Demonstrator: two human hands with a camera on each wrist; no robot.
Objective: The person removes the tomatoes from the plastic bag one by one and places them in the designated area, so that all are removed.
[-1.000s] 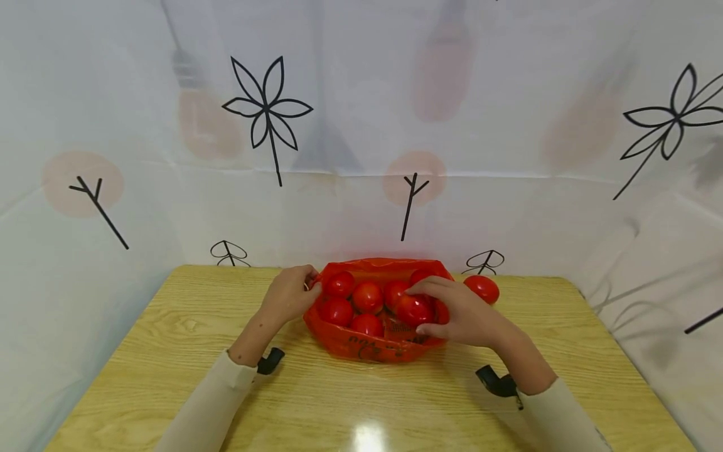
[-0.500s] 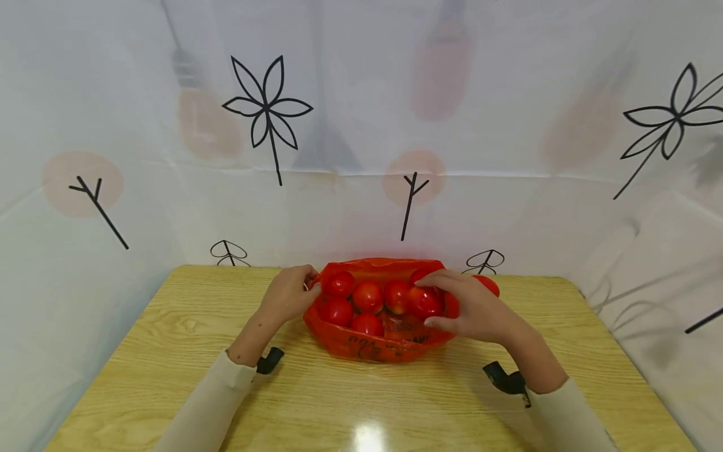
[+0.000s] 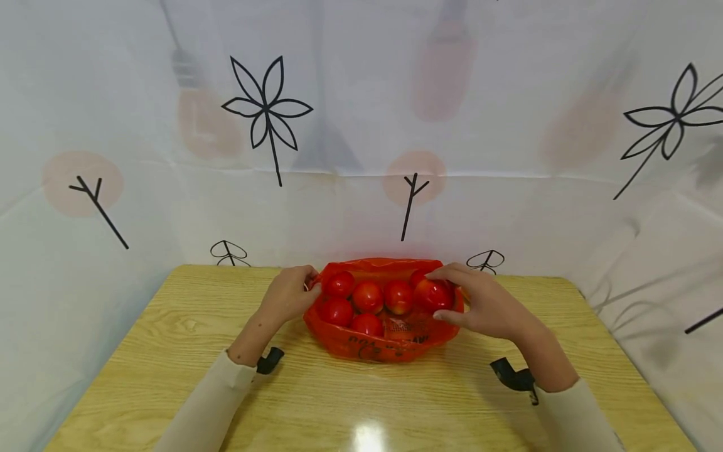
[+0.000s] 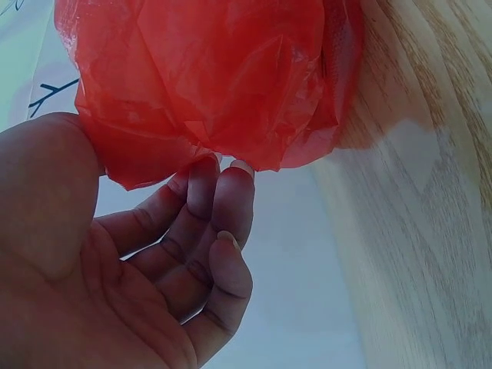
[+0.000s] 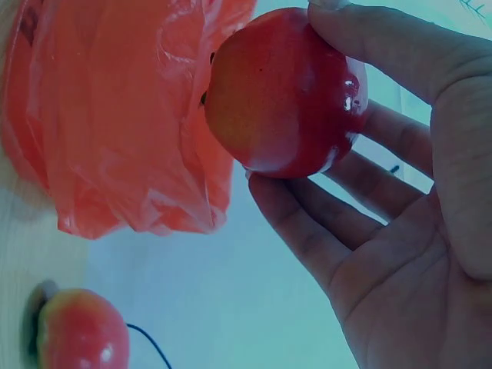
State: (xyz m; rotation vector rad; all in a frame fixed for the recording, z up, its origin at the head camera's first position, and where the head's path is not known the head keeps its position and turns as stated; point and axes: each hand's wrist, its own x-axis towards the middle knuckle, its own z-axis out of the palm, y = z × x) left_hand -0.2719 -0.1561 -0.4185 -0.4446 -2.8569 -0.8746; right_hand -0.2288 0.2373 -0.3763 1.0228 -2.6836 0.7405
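Note:
A red plastic bag (image 3: 339,348) with dark print stands with its mouth wide on the table, several red apples (image 3: 368,296) inside. My left hand (image 3: 288,292) pinches the bag's left rim between thumb and fingers; in the left wrist view the fingertips (image 4: 234,181) are right at the red film. My right hand (image 3: 488,304) grips one glossy red apple (image 5: 288,92) with a yellowish side, thumb on one side and fingers on the other. In the head view this apple overlaps the bag's right end.
Another red apple (image 5: 83,330) lies on the table right of the bag, mostly hidden behind my right hand in the head view. The wooden table (image 3: 186,314) ends at a white cloth (image 3: 350,213) with printed plants. Both wrists carry black camera mounts.
My right hand has moved to the right with the apple, from over the bag's inside to its right rim. It now covers the loose apple. My left hand has stayed in place.

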